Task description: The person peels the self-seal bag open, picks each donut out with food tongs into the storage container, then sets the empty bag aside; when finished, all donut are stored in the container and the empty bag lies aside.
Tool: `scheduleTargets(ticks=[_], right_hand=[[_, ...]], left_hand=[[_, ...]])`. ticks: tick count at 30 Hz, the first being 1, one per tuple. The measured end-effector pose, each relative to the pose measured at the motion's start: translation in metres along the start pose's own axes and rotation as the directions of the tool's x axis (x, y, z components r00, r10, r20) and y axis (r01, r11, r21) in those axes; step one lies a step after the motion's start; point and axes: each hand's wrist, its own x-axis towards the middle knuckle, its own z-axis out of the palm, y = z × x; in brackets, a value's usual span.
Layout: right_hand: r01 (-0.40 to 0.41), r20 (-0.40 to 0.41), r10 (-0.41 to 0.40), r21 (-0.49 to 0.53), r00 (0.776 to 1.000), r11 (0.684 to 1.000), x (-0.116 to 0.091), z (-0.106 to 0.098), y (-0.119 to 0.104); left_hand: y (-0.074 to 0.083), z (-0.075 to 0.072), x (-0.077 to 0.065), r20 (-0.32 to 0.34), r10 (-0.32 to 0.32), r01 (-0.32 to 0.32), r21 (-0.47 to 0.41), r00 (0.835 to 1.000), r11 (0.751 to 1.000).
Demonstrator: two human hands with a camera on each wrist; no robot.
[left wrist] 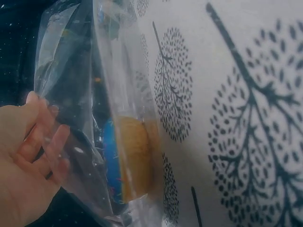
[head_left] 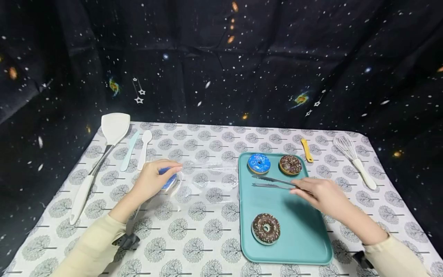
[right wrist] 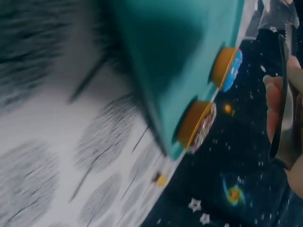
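My left hand (head_left: 152,177) pinches the edge of a clear plastic bag (left wrist: 66,56) between thumb and fingers. Inside the bag lies a doughnut with blue icing (left wrist: 132,161), partly hidden behind the hand in the head view. Metal tongs (head_left: 271,179) are gripped in my right hand (head_left: 327,196), their tips apart and pointing left over the teal tray (head_left: 294,248). Nothing sits between the tips. Just beyond them on the tray are a blue-iced doughnut (head_left: 258,164) and a chocolate doughnut with sprinkles (head_left: 290,165). Another chocolate doughnut (head_left: 272,235) rests near the tray's front left.
On the left lie a white spatula (head_left: 115,129), a pale blue knife (head_left: 129,152) and a white spoon (head_left: 144,148). Right of the tray are a yellow-handled utensil (head_left: 306,150) and a whisk (head_left: 358,163). A dark starry cloth (head_left: 221,77) hangs behind the table.
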Motion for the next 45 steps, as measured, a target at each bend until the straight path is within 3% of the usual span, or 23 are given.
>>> scheduleTargets(ticks=[7, 14, 19, 24, 30, 36, 39, 45], right_hand=[[0.11, 0.023, -0.11, -0.011, 0.994, 0.994, 0.051, 0.039, -0.006], [0.179, 0.109, -0.176, -0.017, 0.978, 0.984, 0.098, 0.063, -0.036], [0.197, 0.198, -0.192, -0.005, 0.961, 0.98, 0.12, 0.078, -0.058], [0.166, 0.275, -0.156, -0.014, 0.949, 0.986, 0.14, 0.087, -0.076], [0.123, 0.326, -0.126, 0.028, 0.937, 0.992, 0.157, 0.096, -0.089], [0.151, 0.263, -0.183, 0.137, 0.947, 0.979, 0.163, 0.106, -0.093], [0.166, 0.243, -0.196, 0.136, 0.95, 0.977, 0.166, 0.111, -0.093], [0.166, 0.285, -0.195, 0.122, 0.939, 0.979, 0.171, 0.11, -0.09]], left_hand=[[-0.003, 0.002, -0.005, -0.026, -0.01, 0.01, -0.009, 1.0, 1.0], [-0.004, 0.001, -0.005, -0.023, 0.012, -0.012, -0.018, 1.0, 1.0], [-0.005, 0.0, -0.005, -0.04, 0.037, -0.038, -0.01, 0.999, 0.999], [-0.005, -0.001, -0.006, -0.043, 0.037, -0.037, -0.01, 0.998, 0.999], [-0.004, -0.001, -0.006, -0.041, 0.032, -0.033, -0.018, 0.999, 0.999], [-0.004, 0.0, -0.005, -0.039, 0.05, -0.051, -0.029, 0.998, 0.998], [-0.003, 0.0, -0.004, -0.042, 0.06, -0.062, -0.03, 0.997, 0.998], [0.001, 0.0, 0.0, -0.048, 0.073, -0.075, -0.037, 0.996, 0.997]])
